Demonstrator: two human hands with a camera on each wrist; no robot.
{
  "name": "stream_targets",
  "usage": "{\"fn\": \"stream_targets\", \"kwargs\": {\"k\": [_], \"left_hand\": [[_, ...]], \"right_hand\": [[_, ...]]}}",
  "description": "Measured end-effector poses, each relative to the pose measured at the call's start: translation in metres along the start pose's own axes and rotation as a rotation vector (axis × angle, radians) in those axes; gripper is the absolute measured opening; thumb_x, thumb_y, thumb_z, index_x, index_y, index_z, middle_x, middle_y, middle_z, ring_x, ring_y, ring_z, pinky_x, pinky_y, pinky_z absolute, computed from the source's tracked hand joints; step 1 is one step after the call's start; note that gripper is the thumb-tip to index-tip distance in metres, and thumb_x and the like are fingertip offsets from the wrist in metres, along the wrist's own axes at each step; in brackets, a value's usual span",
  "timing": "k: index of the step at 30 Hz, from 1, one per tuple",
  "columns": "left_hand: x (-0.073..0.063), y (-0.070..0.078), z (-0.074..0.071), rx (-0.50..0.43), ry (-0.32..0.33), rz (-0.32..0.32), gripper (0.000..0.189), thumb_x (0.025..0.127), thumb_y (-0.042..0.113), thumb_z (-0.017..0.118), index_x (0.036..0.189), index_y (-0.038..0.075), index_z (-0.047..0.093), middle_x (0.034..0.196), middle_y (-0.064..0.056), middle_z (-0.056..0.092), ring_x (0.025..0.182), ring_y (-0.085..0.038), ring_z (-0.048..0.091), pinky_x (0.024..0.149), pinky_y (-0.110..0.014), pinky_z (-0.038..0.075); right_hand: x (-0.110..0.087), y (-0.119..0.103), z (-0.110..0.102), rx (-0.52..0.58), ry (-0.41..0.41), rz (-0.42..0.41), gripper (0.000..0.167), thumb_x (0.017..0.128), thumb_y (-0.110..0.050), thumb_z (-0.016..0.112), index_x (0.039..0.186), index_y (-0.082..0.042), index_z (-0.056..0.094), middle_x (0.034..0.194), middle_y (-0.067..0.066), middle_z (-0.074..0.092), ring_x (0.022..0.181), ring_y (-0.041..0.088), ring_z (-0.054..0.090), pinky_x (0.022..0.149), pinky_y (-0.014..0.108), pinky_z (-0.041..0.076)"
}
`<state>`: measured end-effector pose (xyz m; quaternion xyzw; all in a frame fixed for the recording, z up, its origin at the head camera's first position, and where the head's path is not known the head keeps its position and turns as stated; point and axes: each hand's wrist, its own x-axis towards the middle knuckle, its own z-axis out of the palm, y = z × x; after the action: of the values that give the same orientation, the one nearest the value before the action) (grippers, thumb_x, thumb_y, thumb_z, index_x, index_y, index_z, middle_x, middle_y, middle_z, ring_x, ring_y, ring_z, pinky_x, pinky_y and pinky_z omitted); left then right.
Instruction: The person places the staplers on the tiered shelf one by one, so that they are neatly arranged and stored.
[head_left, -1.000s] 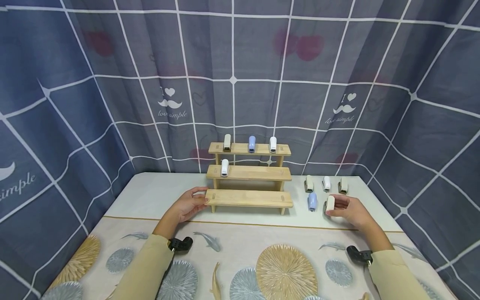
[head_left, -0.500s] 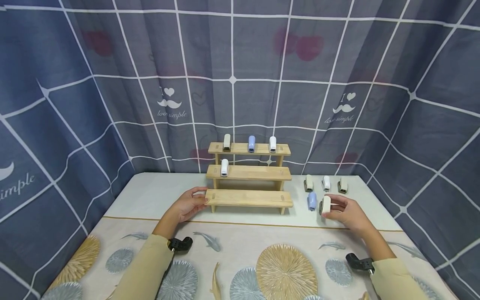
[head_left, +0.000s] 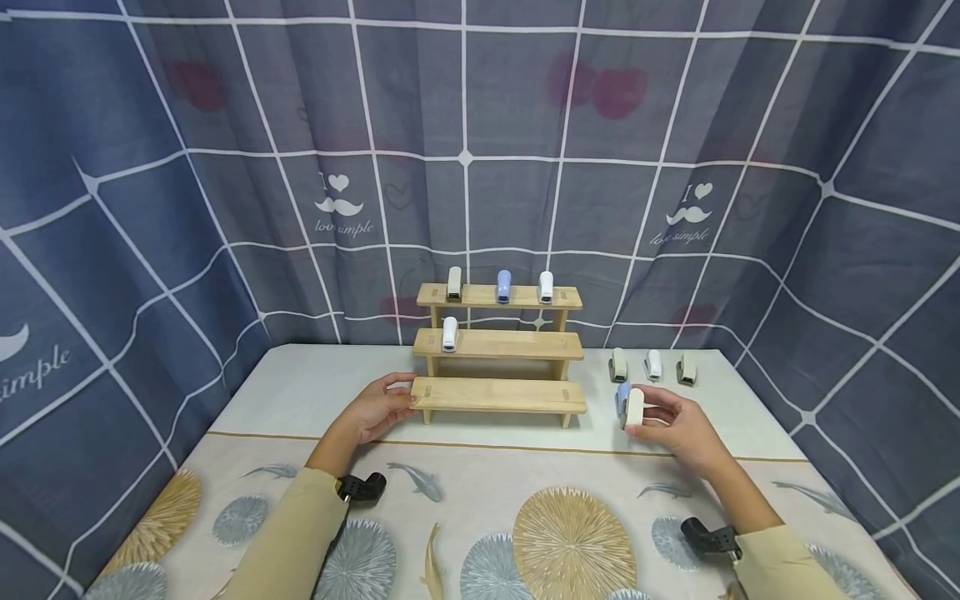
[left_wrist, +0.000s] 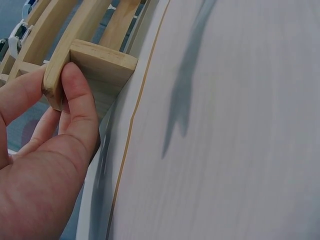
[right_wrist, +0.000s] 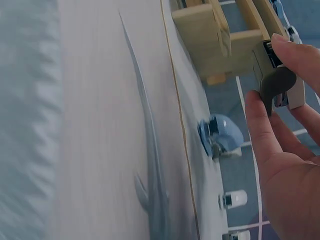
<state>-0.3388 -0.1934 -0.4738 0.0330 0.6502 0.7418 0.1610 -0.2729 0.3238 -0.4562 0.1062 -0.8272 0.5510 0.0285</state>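
Observation:
My right hand [head_left: 678,429] pinches a small cream stapler [head_left: 634,408] between thumb and fingers, off the table at the right; its dark grey base [right_wrist: 277,82] shows in the right wrist view. Just behind it, partly hidden, stands a blue stapler [head_left: 622,395]. My left hand [head_left: 375,408] grips the left end of the lowest step of a three-step wooden rack [head_left: 498,396], thumb and fingers around the board. On the top step are a cream stapler [head_left: 454,284], a blue stapler [head_left: 504,287] and a white stapler [head_left: 546,287]. One white stapler [head_left: 449,334] sits at the middle step's left.
Behind my right hand, a cream stapler [head_left: 617,366], a white stapler [head_left: 652,365] and another cream one [head_left: 686,369] stand in a row on the white table [head_left: 300,383]. A patterned cloth [head_left: 465,492] covers the front; a grid curtain [head_left: 510,200] hangs behind.
My right hand has carried the cream stapler leftward, and it now partly covers the blue stapler on the table. The left hand stays on the rack.

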Motion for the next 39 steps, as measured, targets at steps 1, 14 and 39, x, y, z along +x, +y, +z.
{"fn": "stream_targets", "kwargs": {"k": [1, 14, 39], "left_hand": [[0.000, 0.000, 0.000, -0.001, 0.002, -0.002, 0.063, 0.096, -0.010, 0.059, 0.153, -0.006, 0.031, 0.107, -0.005, 0.066, 0.094, -0.012, 0.069, 0.086, -0.024, 0.061], [0.001, 0.001, -0.003, -0.009, 0.007, -0.016, 0.064, 0.096, -0.010, 0.060, 0.153, -0.005, 0.032, 0.105, -0.006, 0.065, 0.093, -0.013, 0.070, 0.085, -0.025, 0.061], [0.002, -0.001, -0.004, -0.005, -0.004, -0.001, 0.064, 0.096, -0.009, 0.060, 0.153, -0.006, 0.032, 0.107, -0.006, 0.066, 0.095, -0.013, 0.069, 0.090, -0.028, 0.061]], "right_hand": [[0.000, -0.001, 0.002, 0.004, -0.001, -0.005, 0.080, 0.080, -0.010, 0.087, 0.148, 0.004, 0.048, 0.124, 0.006, 0.065, 0.102, -0.001, 0.066, 0.081, 0.021, 0.061], [0.003, -0.012, 0.027, 0.083, -0.043, -0.052, 0.079, 0.079, -0.005, 0.087, 0.147, 0.005, 0.048, 0.129, 0.019, 0.061, 0.102, 0.005, 0.067, 0.082, 0.022, 0.061], [0.021, -0.039, 0.067, 0.164, -0.136, -0.092, 0.079, 0.077, -0.004, 0.088, 0.146, 0.001, 0.051, 0.133, 0.028, 0.060, 0.103, 0.014, 0.069, 0.085, 0.025, 0.061]]}}
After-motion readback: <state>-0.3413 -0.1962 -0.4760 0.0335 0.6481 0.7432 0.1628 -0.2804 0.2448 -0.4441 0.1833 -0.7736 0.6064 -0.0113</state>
